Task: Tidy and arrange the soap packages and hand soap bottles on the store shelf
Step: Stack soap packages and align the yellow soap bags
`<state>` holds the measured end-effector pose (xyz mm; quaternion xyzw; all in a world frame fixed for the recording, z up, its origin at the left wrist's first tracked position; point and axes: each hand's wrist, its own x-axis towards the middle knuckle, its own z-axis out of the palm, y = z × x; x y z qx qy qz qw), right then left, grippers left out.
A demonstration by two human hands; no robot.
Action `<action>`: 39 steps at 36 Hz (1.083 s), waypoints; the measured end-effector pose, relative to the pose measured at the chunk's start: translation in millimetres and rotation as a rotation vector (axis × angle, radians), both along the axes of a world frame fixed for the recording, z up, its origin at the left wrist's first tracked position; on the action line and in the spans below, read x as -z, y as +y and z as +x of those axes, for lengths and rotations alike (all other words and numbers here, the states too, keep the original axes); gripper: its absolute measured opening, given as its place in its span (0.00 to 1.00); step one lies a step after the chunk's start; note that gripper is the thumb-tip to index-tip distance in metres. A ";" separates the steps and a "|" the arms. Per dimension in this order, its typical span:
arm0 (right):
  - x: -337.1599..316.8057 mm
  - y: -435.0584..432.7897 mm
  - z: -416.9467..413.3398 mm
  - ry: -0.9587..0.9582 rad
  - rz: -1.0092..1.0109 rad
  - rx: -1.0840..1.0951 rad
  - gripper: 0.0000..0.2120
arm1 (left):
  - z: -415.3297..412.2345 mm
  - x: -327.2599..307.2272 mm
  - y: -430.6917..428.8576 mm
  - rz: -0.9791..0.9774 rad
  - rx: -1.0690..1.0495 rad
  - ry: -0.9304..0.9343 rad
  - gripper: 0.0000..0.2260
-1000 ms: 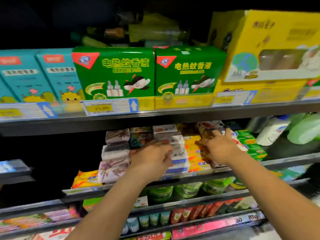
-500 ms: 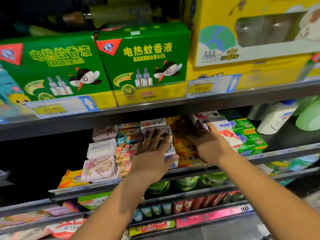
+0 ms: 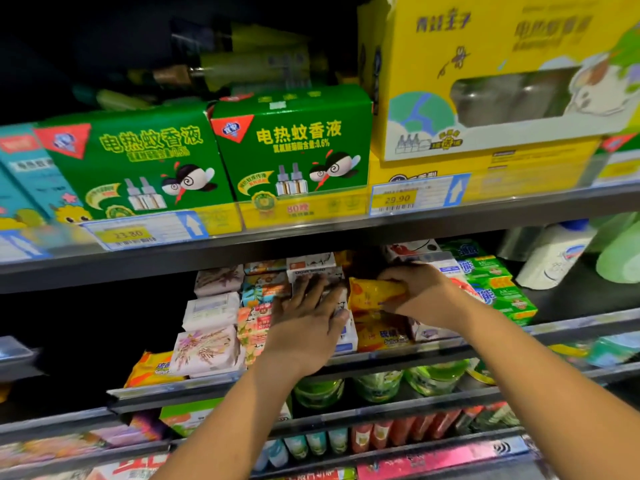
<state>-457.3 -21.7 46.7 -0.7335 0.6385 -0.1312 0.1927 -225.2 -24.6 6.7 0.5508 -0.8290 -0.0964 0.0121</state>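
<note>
While both arms stretch into the middle shelf, the left hand lies flat against the front of a stack of white soap boxes. Its fingers are straight and spread, so its grip is wide open and has hold of nothing.

At two o'clock from it, the right hand has its grip curled over the right end of a yellow soap package. That package is tilted slightly and sits directly above a pile of yellow sulfur soap packs; whether it touches them cannot be told.

At three o'clock from the right hand stands a stack of green soap packs. Further toward two o'clock are a white hand soap bottle and a pale green refill pouch.

At nine o'clock from the left hand, floral-wrapped soaps are piled up.

On the upper shelf, at twelve o'clock, stand green mosquito-liquid boxes beside a large yellow carton.
</note>
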 end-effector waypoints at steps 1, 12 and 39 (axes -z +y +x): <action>-4.4 0.3 -1.2 -0.067 -0.002 0.026 0.18 | 0.3 0.9 -1.1 0.013 -0.006 0.008 0.23; -16.9 57.8 -1.3 -0.610 -0.050 0.207 0.18 | 11.3 -31.7 24.5 0.067 0.140 0.352 0.39; 12.9 129.8 -5.7 -1.434 -0.138 0.444 0.13 | -69.8 -35.0 68.8 0.547 -0.064 1.400 0.29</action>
